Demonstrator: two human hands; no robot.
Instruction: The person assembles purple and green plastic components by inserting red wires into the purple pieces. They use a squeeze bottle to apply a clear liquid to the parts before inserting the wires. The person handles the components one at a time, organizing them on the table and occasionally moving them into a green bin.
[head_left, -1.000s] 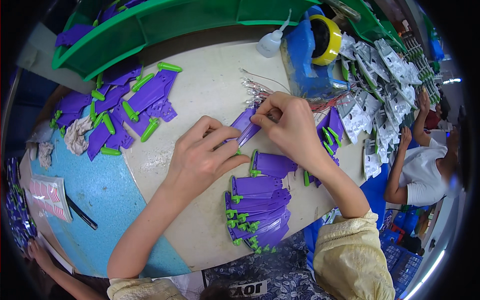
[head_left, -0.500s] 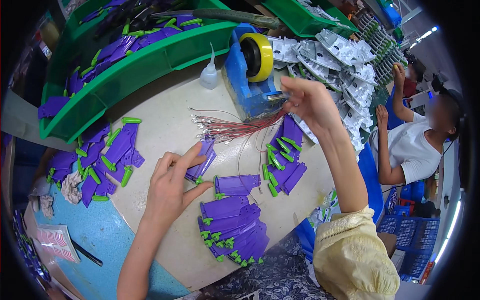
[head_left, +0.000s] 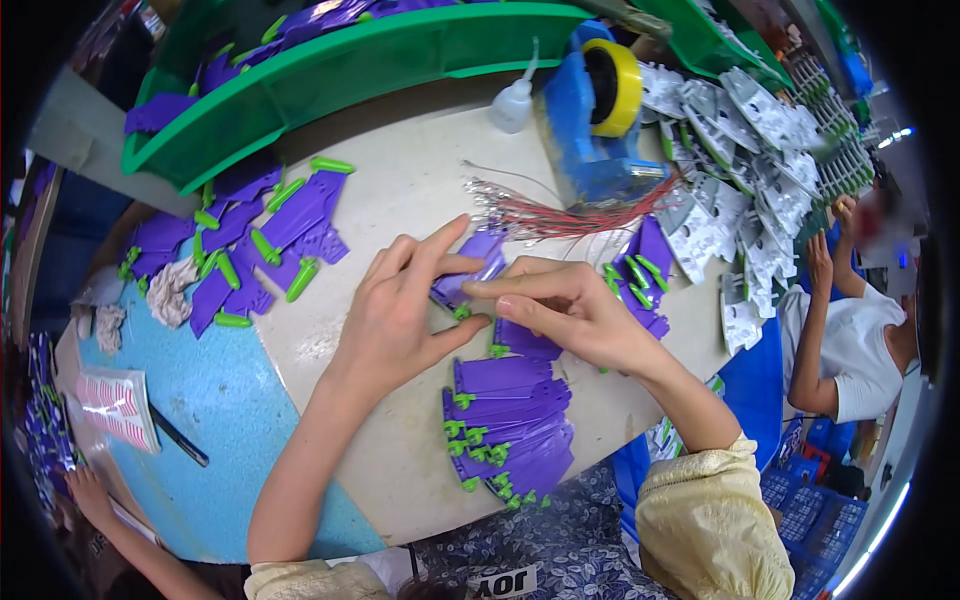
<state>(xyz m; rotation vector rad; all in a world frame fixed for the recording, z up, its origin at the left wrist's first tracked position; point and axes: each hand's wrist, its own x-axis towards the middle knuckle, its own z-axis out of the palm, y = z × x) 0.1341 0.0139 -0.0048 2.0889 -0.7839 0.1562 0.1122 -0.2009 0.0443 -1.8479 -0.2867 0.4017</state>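
Observation:
My left hand (head_left: 390, 310) steadies a purple plastic part (head_left: 486, 250) with a green end on the table, index finger on top and thumb by its green end. My right hand (head_left: 580, 312) is at the same part, its fingertips drawn close together over the near edge; what lies between them, if anything, is too small to make out. Just beyond the part lies a bundle of thin red and black wires (head_left: 590, 222). Below my right hand, another purple part (head_left: 525, 342) sits above a fanned stack of purple parts with green ends (head_left: 510, 395).
A blue tape dispenser (head_left: 572, 130) with a yellow-rimmed roll stands beyond the wires, beside a small white bottle (head_left: 512, 105). Loose purple and green parts (head_left: 300, 212) lie left, under a green bin (head_left: 330, 85). Grey castings (head_left: 740, 130) pile up right. Two other people sit nearby.
My right hand has come from beside the tape dispenser down to the purple part under my left hand. The view has shifted; another person's arm now shows at lower left.

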